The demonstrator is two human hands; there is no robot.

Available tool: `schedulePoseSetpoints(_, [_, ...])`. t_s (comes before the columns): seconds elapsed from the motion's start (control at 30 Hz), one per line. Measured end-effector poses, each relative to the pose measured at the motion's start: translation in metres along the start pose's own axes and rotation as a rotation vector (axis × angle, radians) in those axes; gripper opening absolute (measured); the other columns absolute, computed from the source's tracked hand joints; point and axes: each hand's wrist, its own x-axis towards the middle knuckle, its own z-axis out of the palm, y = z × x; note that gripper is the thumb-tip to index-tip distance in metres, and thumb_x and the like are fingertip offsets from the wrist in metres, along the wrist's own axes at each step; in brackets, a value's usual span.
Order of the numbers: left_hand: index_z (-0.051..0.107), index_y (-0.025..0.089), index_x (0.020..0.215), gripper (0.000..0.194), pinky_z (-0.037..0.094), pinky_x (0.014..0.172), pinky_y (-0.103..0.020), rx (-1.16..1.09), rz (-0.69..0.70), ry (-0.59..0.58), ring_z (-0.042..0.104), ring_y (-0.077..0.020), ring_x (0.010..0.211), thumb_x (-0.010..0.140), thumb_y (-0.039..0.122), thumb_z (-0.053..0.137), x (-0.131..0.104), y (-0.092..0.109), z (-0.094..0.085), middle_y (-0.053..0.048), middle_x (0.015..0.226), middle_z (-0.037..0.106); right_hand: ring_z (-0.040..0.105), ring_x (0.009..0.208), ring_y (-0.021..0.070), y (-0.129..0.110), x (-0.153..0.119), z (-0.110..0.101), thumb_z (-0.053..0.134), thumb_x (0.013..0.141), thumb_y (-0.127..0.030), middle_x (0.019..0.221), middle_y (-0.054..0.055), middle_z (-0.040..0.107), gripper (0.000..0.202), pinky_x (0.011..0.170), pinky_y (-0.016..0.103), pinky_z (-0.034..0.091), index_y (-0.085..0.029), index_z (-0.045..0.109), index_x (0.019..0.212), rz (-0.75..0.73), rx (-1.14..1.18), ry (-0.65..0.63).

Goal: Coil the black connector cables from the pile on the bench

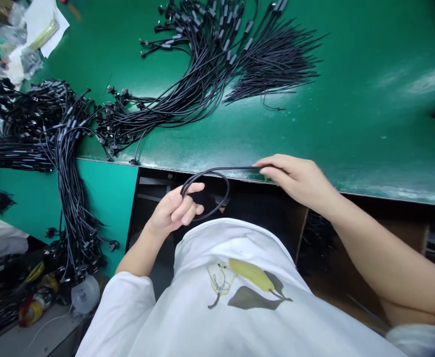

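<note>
The right hand (301,179) pinches a black cable (235,168) between thumb and fingertips; the left hand (170,210) grips its looped part, probably under the thumb. Light, even tension should keep the curve free of kinks. Beyond the fingers lie the green tabletop (351,134) and cable bundles (172,106).

This looks like a workshop or small assembly floor: a long glossy green work table (351,124) carries big heaps of thin black cables with small connectors (191,94), and more dark cables hang in a thick bundle over a lower green surface (118,198) beside it.
</note>
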Motion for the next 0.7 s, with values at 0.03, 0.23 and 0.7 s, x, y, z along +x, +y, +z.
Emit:
schedulePoseSetpoints(0.03, [0.069, 0.014, 0.110, 0.037, 0.042, 0.052, -0.023, -0.005, -0.005, 0.018, 0.026, -0.0046, 0.033, 0.084, 0.041, 0.068, 0.000, 0.001, -0.002, 0.013, 0.038, 0.021, 0.066, 0.089, 0.0188, 0.002, -0.003, -0.002, 0.049, 0.093, -0.037, 0.097, 0.008, 0.073, 0.029, 0.083, 0.031, 0.048, -0.019, 0.071, 0.096, 0.006, -0.024, 0.011])
schedulePoseSetpoints(0.23, [0.059, 0.018, 0.133, 0.053, 0.032, 0.041, -0.017, -0.085, -0.058, -0.108, 0.015, -0.0013, 0.030, 0.084, 0.036, 0.070, -0.007, 0.001, -0.007, 0.013, 0.043, 0.032, 0.066, 0.086, 0.0182, 0.001, -0.011, -0.015, 0.049, 0.094, -0.037, 0.094, 0.011, 0.073, 0.029, 0.081, 0.029, 0.047, -0.018, 0.071, 0.091, -0.003, -0.114, 0.114])
schedulePoseSetpoints(0.7, [0.064, 0.017, 0.092, 0.024, 0.041, 0.050, -0.013, -0.149, 0.262, 0.363, 0.027, -0.0001, 0.034, 0.100, 0.030, 0.046, 0.010, 0.023, -0.005, 0.011, 0.050, 0.040, 0.058, 0.064, 0.0183, 0.010, -0.036, -0.016, 0.043, 0.098, -0.030, 0.073, 0.007, 0.066, 0.034, 0.052, 0.030, 0.034, -0.018, 0.070, 0.115, -0.308, -0.697, 0.103])
